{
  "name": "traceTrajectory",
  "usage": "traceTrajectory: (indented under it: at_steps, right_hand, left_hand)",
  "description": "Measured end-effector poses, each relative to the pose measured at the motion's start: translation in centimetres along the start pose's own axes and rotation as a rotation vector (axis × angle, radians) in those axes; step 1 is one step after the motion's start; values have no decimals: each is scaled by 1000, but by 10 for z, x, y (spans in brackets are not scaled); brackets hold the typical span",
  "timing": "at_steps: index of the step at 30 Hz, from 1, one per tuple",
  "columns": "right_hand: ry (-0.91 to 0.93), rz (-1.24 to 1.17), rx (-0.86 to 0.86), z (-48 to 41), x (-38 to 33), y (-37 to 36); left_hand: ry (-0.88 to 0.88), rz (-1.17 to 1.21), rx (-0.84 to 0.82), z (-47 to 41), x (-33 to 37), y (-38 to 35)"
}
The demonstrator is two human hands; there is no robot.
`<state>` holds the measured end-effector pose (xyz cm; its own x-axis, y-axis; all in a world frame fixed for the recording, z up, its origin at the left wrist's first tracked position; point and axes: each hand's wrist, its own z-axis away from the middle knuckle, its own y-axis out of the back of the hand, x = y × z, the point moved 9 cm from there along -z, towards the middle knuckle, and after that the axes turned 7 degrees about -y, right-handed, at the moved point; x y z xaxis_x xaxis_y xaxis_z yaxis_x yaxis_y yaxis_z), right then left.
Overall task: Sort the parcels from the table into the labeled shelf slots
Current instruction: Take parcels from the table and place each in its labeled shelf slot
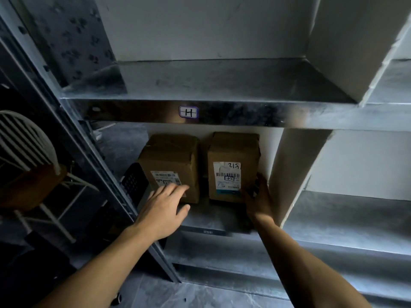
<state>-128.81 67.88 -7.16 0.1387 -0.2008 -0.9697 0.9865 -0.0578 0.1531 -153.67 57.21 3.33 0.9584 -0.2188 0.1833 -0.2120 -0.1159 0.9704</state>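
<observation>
Grey metal shelf (209,218), slot beneath the white label marked "H" (188,112). The left brown cardboard parcel (171,158) and the right brown cardboard parcel (233,152) stand side by side, slightly apart. The left hand (162,207), fingers straight and spread, touches the left parcel's lower front. The right hand (259,198) clasps the right parcel's lower right edge, beside a white divider panel (295,170).

**Bright steel, dull cardboard**

The H label (188,112) is a paper sticker on a shelf edge (244,117) of shiny, streaked sheet metal. Below it, the left parcel (171,156) and right parcel (233,152) are matt brown cardboard, creased, with smooth white paper stickers. Lower right of it, a divider (295,165) looks matt white. Far left, a chair (26,138) has white-painted spindles.
</observation>
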Motion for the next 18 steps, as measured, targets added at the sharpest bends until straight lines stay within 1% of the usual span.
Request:
traceTrajectory:
  at_steps: [9,14,18]
  right_hand:
    - [-22,37,-11,-6,10,3]
    - [-65,56,25,-2,14,7]
    - [-55,146,32,11,6,5]
  left_hand:
    - [-6,33,-10,-6,-10,-6]
    - [-41,54,5,-4,-8,2]
    - [-58,68,13,6,-10,8]
